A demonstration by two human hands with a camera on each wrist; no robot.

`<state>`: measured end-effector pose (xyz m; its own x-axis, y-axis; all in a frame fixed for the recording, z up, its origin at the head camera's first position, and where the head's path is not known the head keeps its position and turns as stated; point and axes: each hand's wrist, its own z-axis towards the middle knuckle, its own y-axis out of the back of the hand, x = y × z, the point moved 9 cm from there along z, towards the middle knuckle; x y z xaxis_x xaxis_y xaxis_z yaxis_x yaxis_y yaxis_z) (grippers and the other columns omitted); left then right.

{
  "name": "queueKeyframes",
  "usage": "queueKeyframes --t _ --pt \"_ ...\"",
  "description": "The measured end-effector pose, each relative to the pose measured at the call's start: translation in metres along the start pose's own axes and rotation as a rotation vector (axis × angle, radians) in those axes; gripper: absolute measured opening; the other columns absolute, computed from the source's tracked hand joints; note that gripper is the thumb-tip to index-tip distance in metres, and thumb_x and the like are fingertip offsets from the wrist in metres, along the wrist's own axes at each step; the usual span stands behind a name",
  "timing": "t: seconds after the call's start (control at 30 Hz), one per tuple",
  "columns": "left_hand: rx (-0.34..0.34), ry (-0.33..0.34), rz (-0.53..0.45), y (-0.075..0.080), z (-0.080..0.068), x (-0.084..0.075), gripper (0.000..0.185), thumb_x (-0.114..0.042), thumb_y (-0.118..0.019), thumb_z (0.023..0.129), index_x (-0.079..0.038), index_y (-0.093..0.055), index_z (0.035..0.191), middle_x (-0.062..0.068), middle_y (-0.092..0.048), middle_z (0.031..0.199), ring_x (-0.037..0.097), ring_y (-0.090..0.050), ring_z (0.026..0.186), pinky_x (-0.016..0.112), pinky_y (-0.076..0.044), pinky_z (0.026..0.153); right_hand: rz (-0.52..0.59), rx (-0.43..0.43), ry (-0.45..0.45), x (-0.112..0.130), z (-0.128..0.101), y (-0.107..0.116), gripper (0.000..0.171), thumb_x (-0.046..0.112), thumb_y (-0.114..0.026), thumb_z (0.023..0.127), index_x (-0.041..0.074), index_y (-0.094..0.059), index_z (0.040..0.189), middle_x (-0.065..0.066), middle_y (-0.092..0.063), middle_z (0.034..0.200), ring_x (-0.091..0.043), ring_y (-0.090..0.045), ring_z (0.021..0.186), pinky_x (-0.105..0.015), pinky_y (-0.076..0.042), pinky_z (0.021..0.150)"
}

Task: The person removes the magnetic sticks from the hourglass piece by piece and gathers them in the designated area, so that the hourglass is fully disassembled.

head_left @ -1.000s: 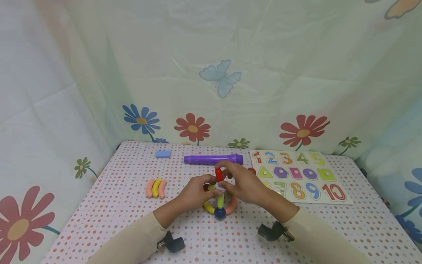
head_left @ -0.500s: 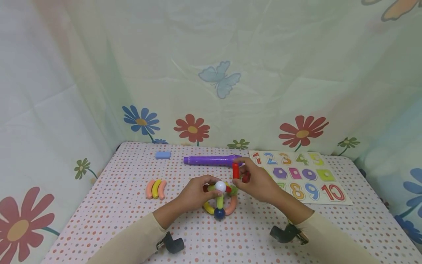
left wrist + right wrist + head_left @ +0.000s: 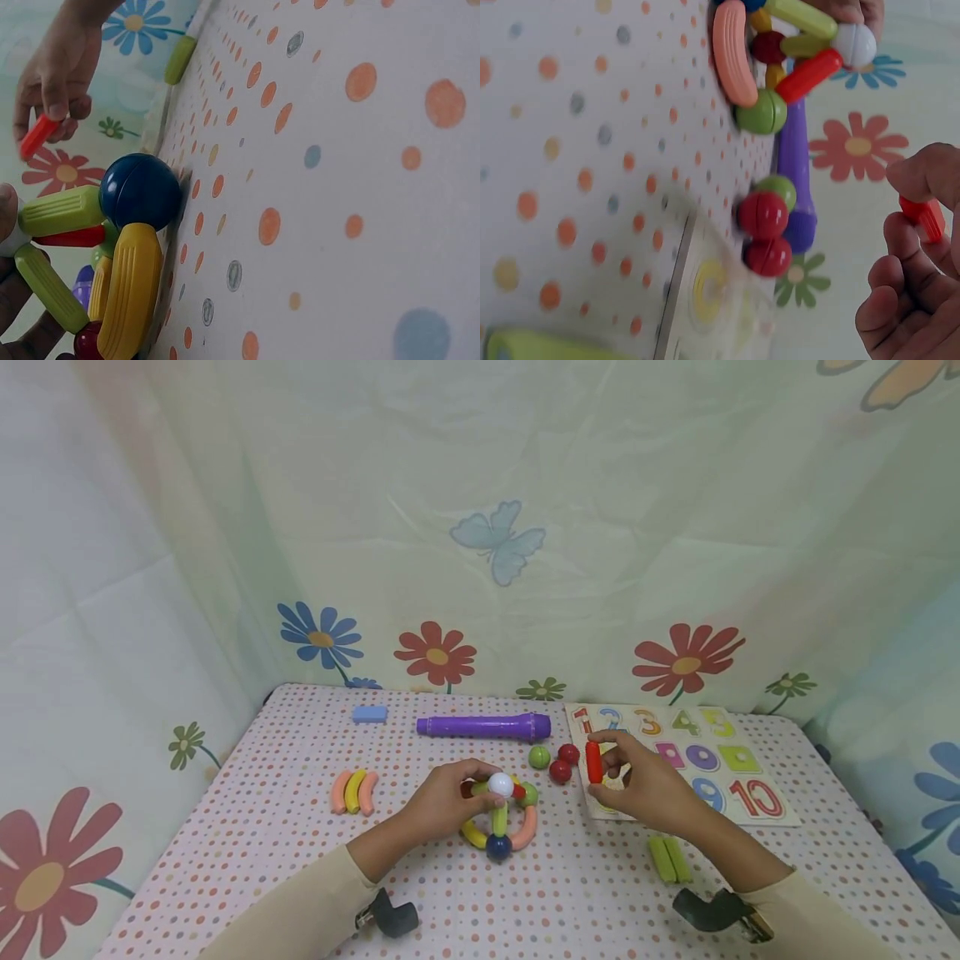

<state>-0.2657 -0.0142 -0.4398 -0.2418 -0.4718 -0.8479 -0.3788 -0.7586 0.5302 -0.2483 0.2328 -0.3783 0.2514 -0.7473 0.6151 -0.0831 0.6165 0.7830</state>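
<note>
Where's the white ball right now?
In the head view, the white ball is in the lower middle, held by the left hand at the top of the stick-and-ball frame, with a red stick just to its right.

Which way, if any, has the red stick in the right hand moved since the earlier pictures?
Yes, rightward: in the head view, the red stick in the right hand has passed the right end of the purple tube.

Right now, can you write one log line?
left hand: holds frame at white ball | right hand: pinches loose red stick
</note>
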Motion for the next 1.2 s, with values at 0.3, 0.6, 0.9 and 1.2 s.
queueKeyframes --t 0.3,0.6,0.9,1.2 --pt "-0.004 0.001 -0.003 -0.001 -0.001 0.001 0.037 -0.033 -0.078 0.092 -0.019 -0.07 0.125 -0.009 -0.065 0.108 0.019 -0.057 0.092 0.029 -0.05 0.074 -0.131 -0.005 -0.031 -0.038 -0.027 0.026 0.069 0.023 -0.091 0.079 0.006 -0.056 0.135 -0.001 -0.059 0.094 -0.021 -0.054 0.084 -0.026 -0.046 0.062" --pt "-0.006 0.012 0.005 -0.001 -0.001 0.001 0.039 -0.032 -0.08 0.091 -0.017 -0.069 0.125 -0.008 -0.064 0.107 0.019 -0.057 0.09 0.028 -0.049 0.072 -0.179 0.062 -0.128 -0.077 -0.053 0.041 0.075 0.034 -0.093 0.075 0.003 -0.058 0.134 -0.001 -0.059 0.096 -0.021 -0.053 0.086 -0.024 -0.047 0.063" --pt "-0.004 0.011 -0.003 -0.001 -0.001 0.0 0.039 -0.032 -0.08 0.091 -0.017 -0.069 0.125 -0.007 -0.066 0.11 0.018 -0.059 0.093 0.029 -0.052 0.078 -0.194 0.187 -0.2 -0.111 -0.073 0.038 0.078 0.041 -0.092 0.073 0.009 -0.062 0.136 0.001 -0.06 0.098 -0.019 -0.053 0.089 -0.026 -0.046 0.064" --pt "-0.004 -0.002 0.01 0.0 -0.001 0.001 0.038 -0.032 -0.078 0.092 -0.018 -0.069 0.126 -0.009 -0.065 0.108 0.018 -0.057 0.092 0.029 -0.051 0.076 -0.162 0.278 -0.311 -0.134 -0.085 0.018 0.077 0.04 -0.095 0.067 0.011 -0.066 0.132 0.0 -0.061 0.101 -0.021 -0.053 0.092 -0.035 -0.049 0.072"
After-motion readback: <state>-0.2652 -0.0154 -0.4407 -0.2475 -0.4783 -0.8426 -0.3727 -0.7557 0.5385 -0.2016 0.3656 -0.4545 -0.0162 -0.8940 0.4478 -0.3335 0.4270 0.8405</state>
